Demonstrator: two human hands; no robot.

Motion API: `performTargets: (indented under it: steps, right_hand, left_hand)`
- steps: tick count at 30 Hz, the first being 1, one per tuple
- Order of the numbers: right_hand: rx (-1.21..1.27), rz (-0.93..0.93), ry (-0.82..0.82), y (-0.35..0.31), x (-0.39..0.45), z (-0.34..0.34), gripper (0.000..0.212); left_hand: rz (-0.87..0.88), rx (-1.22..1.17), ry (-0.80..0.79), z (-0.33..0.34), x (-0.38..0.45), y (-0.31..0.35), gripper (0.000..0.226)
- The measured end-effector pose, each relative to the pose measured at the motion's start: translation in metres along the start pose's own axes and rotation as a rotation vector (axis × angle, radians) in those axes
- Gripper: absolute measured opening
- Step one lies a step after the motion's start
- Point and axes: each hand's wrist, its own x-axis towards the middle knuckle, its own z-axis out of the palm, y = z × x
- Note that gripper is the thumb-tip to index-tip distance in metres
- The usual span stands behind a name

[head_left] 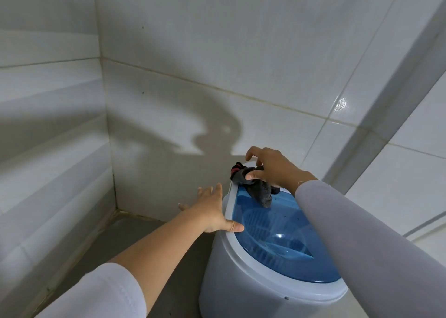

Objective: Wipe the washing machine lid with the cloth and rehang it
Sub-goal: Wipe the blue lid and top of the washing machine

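Note:
A small round white washing machine (231,279) stands at the lower right, topped by a translucent blue lid (284,240). A dark grey cloth (261,193) with a bit of red at one end lies bunched on the far edge of the lid. My right hand (270,168) pinches the cloth between thumb and fingers. My left hand (212,211) is spread flat, with the thumb resting on the white rim at the lid's left side and the fingers reaching past the machine toward the wall.
White tiled walls (217,64) meet in a corner behind and left of the machine. A grey floor (135,235) runs to the left of it. A pale vertical pipe or trim (395,95) slants up the right wall.

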Motion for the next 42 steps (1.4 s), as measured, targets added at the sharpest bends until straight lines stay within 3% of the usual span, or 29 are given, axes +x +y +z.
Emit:
performTargets:
  steps: [5, 8, 15, 18, 20, 23, 27, 36, 42]
  right_hand:
    - [-0.035, 0.032, -0.026, 0.003, 0.001, -0.009, 0.023]
    - [0.093, 0.050, 0.048, 0.003, 0.005, -0.011, 0.015]
    - [0.422, 0.104, 0.006, 0.008, 0.014, -0.007, 0.015]
    - [0.242, 0.124, -0.053, 0.017, 0.018, 0.006, 0.013]
    - [0.030, 0.086, 0.009, 0.021, 0.019, 0.016, 0.023]
    - [0.055, -0.026, 0.102, 0.012, 0.014, 0.025, 0.034]
    - [-0.100, -0.052, -0.078, 0.009, 0.009, 0.044, 0.048]
    - [-0.201, -0.169, -0.095, 0.014, -0.003, 0.057, 0.044]
    - [-0.208, -0.145, -0.073, 0.025, -0.009, 0.056, 0.045]
  left_hand:
    - [-0.005, -0.003, -0.002, -0.001, -0.003, 0.000, 0.121]
    - [-0.002, -0.004, -0.001, -0.001, -0.004, 0.001, 0.120]
    - [0.003, 0.000, -0.012, -0.001, -0.002, -0.001, 0.121]
    - [0.011, -0.007, -0.005, 0.000, 0.000, -0.002, 0.121]
    - [0.014, -0.009, -0.009, 0.000, 0.000, -0.002, 0.121]
    - [0.015, -0.007, -0.017, 0.001, 0.000, -0.002, 0.122]
    - [0.009, -0.007, -0.001, 0.003, 0.003, -0.004, 0.124]
    - [-0.017, -0.018, 0.039, 0.008, 0.012, -0.007, 0.130]
    - [-0.035, -0.029, 0.046, 0.010, 0.013, -0.009, 0.130]
